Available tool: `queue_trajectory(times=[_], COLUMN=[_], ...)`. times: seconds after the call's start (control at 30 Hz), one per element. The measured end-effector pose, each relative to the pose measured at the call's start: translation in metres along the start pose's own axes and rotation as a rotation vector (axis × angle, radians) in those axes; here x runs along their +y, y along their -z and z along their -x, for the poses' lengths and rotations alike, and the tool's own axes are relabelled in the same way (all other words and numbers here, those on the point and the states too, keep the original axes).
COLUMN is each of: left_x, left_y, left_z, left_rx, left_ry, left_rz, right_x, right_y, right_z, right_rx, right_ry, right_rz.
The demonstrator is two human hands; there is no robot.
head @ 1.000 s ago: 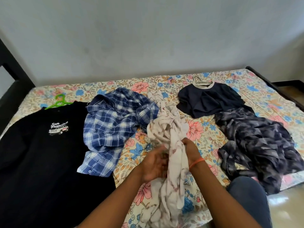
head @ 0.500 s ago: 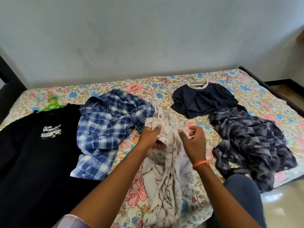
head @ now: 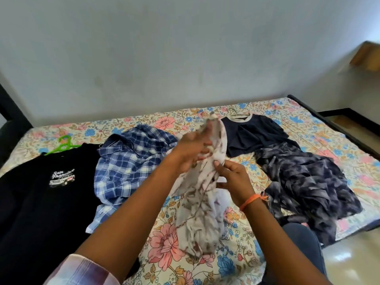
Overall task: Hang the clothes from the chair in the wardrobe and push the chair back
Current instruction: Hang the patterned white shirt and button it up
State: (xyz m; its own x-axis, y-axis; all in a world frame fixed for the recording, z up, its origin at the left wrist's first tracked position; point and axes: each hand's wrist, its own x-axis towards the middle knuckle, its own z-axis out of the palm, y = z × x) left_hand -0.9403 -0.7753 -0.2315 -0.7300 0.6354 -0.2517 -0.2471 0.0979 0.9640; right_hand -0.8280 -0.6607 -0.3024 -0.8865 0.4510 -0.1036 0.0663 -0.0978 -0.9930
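Note:
A white garment with brown branch print (head: 197, 204) is lifted off the floral bed (head: 164, 241), its lower end still draped on the sheet. My left hand (head: 190, 153) grips its upper part and my right hand (head: 232, 179) pinches the cloth just below. On the bed lie a black printed T-shirt (head: 41, 194) on a green hanger (head: 61, 145), a blue plaid shirt (head: 131, 163), a navy T-shirt (head: 255, 134) with a pale collar, and a dark patterned garment (head: 304, 186). No chair or wardrobe is in view.
A pale wall runs behind the bed. A dark bed frame (head: 337, 126) edges the right side, with shiny floor (head: 349, 256) beyond. My knee in blue trousers (head: 302, 245) is at the bed's near edge. A wooden shelf corner (head: 366, 56) shows at upper right.
Both hands have worked up the white garment and raised its top end off the bed; the left hand now holds it higher, towards the navy T-shirt.

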Motion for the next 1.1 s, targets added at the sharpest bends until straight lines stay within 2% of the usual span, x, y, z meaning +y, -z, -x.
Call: queue_trajectory(times=[0.07, 0.17, 0.23, 0.3, 0.37, 0.4, 0.47, 0.5, 0.53, 0.57, 0.6, 0.67, 0.7, 0.73, 0.9, 0.97, 1.1], left_x=[-0.025, -0.074, -0.095, -0.104, -0.101, -0.097, -0.085, -0.077, -0.07, -0.062, -0.054, -0.035, -0.024, -0.013, 0.027, 0.031, 0.035], left_y=[-0.005, -0.011, -0.011, -0.007, -0.002, 0.002, 0.01, 0.014, 0.019, 0.021, 0.023, 0.026, 0.028, 0.03, 0.036, 0.041, 0.065], left_z=[0.008, 0.021, 0.033, 0.04, 0.046, 0.049, 0.053, 0.054, 0.054, 0.054, 0.053, 0.05, 0.048, 0.048, 0.045, 0.04, 0.031], left_rx=[0.033, 0.36, 0.431, 0.411, 0.454, 0.484, 0.529, 0.548, 0.562, 0.574, 0.591, 0.606, 0.618, 0.646, 0.757, 0.757, 0.763], left_ry=[-0.027, -0.314, -0.421, -0.384, -0.402, -0.432, -0.478, -0.525, -0.582, -0.649, -0.738, -0.888, -0.933, -0.96, -1.023, -1.027, -0.985], left_rz=[-0.278, -0.646, -0.669, -0.615, -0.72, -0.78, -0.888, -0.958, -1.056, -1.16, -1.248, -1.348, -1.374, -1.387, -1.335, -1.384, -1.487], right_x=[-0.012, -0.018, -0.02, -0.021, -0.023, -0.023, -0.022, -0.024, -0.029, -0.034, -0.039, -0.048, -0.053, -0.058, -0.081, -0.095, -0.12], right_y=[-0.004, -0.007, -0.009, -0.011, -0.011, -0.008, 0.002, 0.005, 0.007, 0.006, 0.004, -0.008, -0.017, -0.027, -0.046, -0.039, -0.022], right_z=[0.001, -0.001, 0.0, 0.003, 0.005, 0.005, 0.005, 0.006, 0.006, 0.006, 0.003, -0.004, -0.008, -0.01, -0.032, -0.038, -0.05], right_rx=[-0.012, 0.01, -0.007, -0.014, 0.06, 0.128, 0.234, 0.308, 0.365, 0.348, 0.251, -0.027, -0.101, -0.104, 0.165, 0.296, 0.395], right_ry=[-0.06, -0.096, -0.116, -0.123, -0.104, -0.039, 0.166, 0.234, 0.316, 0.42, 0.511, 0.62, 0.666, 0.7, 0.82, 0.823, 0.608], right_rz=[-0.17, -0.461, -0.561, -0.569, -0.344, -0.073, 0.65, 0.927, 1.055, 1.057, 1.003, 0.906, 0.895, 0.892, 0.82, 0.966, 1.282])
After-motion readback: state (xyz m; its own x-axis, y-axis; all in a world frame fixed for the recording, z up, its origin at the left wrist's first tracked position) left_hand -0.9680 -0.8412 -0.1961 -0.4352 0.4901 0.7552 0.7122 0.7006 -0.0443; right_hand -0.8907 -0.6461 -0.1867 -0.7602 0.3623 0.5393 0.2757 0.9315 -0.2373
